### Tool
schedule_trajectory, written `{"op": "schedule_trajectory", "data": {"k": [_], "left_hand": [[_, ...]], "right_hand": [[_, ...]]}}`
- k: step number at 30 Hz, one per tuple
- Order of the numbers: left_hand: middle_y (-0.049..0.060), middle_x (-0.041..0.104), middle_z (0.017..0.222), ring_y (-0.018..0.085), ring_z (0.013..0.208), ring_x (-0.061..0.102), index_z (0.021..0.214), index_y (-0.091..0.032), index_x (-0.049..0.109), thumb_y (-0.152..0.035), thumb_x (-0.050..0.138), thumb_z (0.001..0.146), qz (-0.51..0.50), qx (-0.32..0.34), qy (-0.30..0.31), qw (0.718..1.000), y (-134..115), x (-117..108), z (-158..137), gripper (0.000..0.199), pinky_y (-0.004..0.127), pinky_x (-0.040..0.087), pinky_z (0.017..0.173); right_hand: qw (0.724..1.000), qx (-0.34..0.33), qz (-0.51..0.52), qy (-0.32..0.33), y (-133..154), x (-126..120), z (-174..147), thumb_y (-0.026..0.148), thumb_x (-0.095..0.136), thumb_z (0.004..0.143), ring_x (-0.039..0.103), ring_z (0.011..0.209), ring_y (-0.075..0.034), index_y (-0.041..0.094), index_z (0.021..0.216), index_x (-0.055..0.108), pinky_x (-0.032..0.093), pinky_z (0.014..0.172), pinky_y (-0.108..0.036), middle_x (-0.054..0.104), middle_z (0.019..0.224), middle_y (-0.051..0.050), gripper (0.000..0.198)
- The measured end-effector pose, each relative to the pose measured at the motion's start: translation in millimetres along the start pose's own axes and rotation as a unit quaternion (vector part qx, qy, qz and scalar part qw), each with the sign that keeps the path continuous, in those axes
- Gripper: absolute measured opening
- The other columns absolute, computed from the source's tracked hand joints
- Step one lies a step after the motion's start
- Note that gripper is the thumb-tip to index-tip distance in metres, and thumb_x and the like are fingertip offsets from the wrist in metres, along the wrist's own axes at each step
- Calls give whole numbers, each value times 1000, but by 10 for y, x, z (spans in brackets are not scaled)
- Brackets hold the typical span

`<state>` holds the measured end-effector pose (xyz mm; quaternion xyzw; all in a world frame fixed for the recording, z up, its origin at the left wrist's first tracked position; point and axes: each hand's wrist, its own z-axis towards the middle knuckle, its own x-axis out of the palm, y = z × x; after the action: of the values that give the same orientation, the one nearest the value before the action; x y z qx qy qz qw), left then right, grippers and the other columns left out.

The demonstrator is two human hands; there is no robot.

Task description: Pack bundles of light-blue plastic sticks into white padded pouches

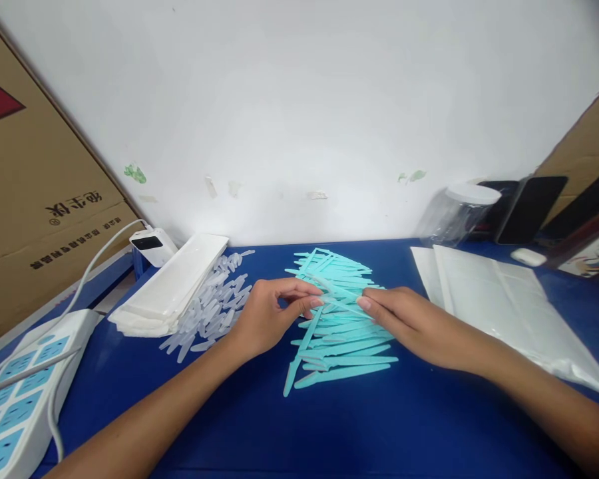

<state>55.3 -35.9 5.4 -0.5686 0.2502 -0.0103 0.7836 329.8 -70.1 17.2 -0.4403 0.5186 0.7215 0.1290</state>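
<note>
A pile of turquoise eyebrow razors (352,342) lies in the middle of the blue table. Just above it, my right hand (409,316) pinches the end of one turquoise eyebrow razor (343,305) between thumb and fingers. My left hand (274,309) is closed in a pinch at the other end of that razor; its fingertips hide whatever small part sits between them. To the left of my left hand are many small translucent plastic caps (212,316), scattered in a heap. Some razors in the pile lie crosswise over the others.
Flat white packets (174,279) are stacked at left, beside a white device (154,245) with a cable. A power strip (54,392) fills the near left. White plastic bags (504,306) lie at right. Behind them stand a clear jar (459,216) and a dark phone (532,209).
</note>
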Motion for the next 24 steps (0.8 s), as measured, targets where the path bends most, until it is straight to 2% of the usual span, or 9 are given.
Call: {"op": "schedule_trajectory", "data": {"k": [4, 8, 10, 12, 15, 21, 24], "left_hand": [[4, 83, 91, 20, 78, 77, 98, -23, 85, -39, 76, 96, 49, 46, -37, 997, -3, 13, -9, 18, 30, 59, 72], [9, 81, 112, 25, 111, 73, 93, -24, 84, -36, 77, 96, 62, 97, -66, 991, -8, 0, 15, 14, 30, 58, 79], [10, 80, 119, 28, 122, 70, 91, -23, 84, -35, 77, 96, 40, 95, -66, 992, -8, -1, 24, 15, 30, 58, 81], [10, 82, 115, 28, 117, 73, 94, -22, 84, -37, 76, 97, 12, 72, -54, 996, -1, 4, 25, 16, 32, 59, 85], [7, 84, 101, 24, 96, 78, 96, -21, 84, -39, 78, 95, -2, 39, -46, 998, 18, 17, 20, 18, 33, 60, 86], [7, 83, 91, 20, 76, 77, 96, -17, 81, -42, 80, 93, -70, 18, -45, 996, 42, 38, 20, 24, 29, 63, 73], [7, 83, 90, 19, 74, 77, 98, -18, 81, -41, 79, 94, -53, 21, -48, 997, 50, 45, 18, 24, 29, 63, 72]], "right_hand": [[1000, -11, 21, 3, -30, -8, -11, 48, 40, 113, 39, 60, -16, 24, 80, 43, 28, 60, -32, 40, 68, 4, 41], [999, -14, 39, 10, -24, -25, 0, 48, 40, 113, 39, 60, -16, 24, 81, 44, 28, 60, -31, 41, 69, 4, 40], [999, -19, 42, 12, -4, -32, 5, 48, 38, 114, 41, 62, -16, 24, 81, 45, 30, 62, -31, 43, 70, 4, 41], [999, -21, 45, 17, 13, -32, 3, 48, 37, 114, 42, 63, -16, 24, 82, 46, 30, 63, -31, 43, 70, 3, 42], [998, -16, 54, 24, 18, -21, -8, 49, 36, 114, 40, 62, -16, 24, 82, 46, 30, 62, -31, 40, 69, 4, 42], [996, -6, 86, 2, 15, 1, -33, 50, 38, 114, 37, 64, -15, 23, 80, 41, 31, 62, -30, 39, 72, 4, 43], [995, 1, 99, -5, 26, 3, -23, 52, 38, 113, 36, 64, -15, 23, 77, 39, 32, 61, -29, 38, 72, 3, 46]]}}
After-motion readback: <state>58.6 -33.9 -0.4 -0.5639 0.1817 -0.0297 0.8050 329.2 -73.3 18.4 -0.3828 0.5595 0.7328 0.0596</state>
